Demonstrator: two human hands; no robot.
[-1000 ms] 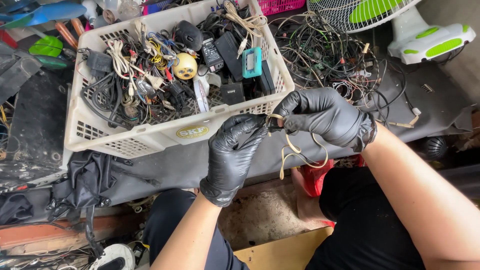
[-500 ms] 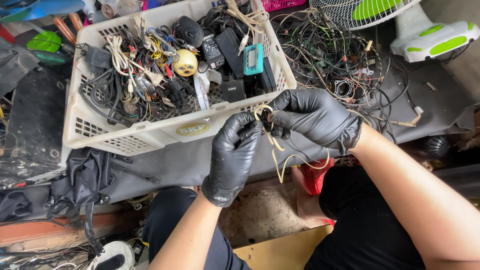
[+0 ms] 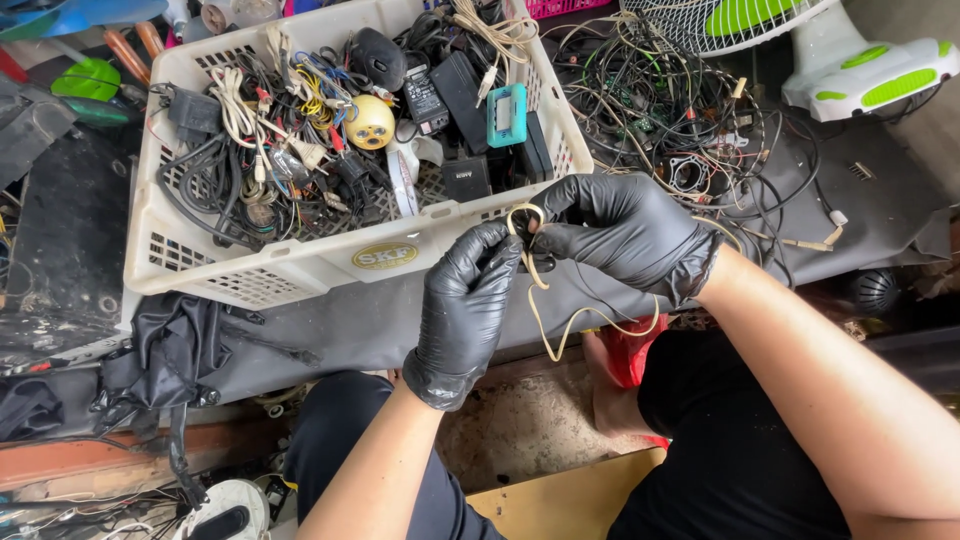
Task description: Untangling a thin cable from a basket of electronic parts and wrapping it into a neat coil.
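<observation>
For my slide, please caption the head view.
Gloved left hand and right hand loop a beige cord beside a white basket.

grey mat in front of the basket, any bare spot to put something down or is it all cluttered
Bare strip of grey mat between the white basket and black cloth, left of the left hand. Another beyond the right hand, near the fan base. The wire pile and basket are crowded.

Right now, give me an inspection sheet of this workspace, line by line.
Surface: dark grey bench top, crowded.
Job's things: thin beige cable, looped at the top, tail hanging below the hands.
Clutter: white plastic basket of adapters and cords; teal gadget; yellow round piece.
Hands: left hand and right hand, black-gloved, both pinching the cable.
Cables: loose wire tangle beside the basket.
Surroundings: white and green fan; black cloth.
</observation>
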